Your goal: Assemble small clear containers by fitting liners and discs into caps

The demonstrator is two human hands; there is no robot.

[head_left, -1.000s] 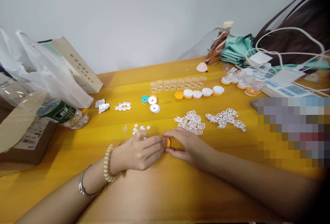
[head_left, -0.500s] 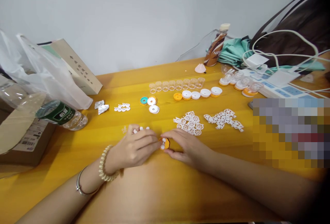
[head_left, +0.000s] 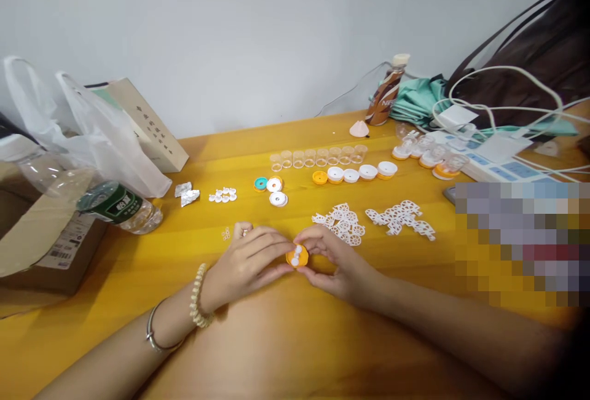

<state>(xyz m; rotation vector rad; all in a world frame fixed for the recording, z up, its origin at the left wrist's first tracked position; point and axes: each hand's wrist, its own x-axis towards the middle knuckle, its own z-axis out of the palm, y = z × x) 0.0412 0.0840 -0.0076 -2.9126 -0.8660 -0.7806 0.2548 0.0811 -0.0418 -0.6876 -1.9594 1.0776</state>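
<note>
Since the earlier frame, the small round orange plastic piece [head_left: 303, 257] has turned its face more fully into view, and the left hand [head_left: 251, 263] has closed in on its near-left edge. The grip is narrow: the left hand and the right hand [head_left: 335, 266] both pinch the piece by its rim, between them and above the table [head_left: 258, 351]. The small round white plastic parts [head_left: 295, 262] lie in a slanting row on its face; whether they are fixed cannot be told. If they are loose, tipping the piece or an uneven squeeze could spill them. A dropped part could get lost among the flat white spoked plastic wheels [head_left: 343, 225], just beyond the right hand. Both forearms angle inward, palms low, fingers curved, thumbs nearest the wearer.
</note>
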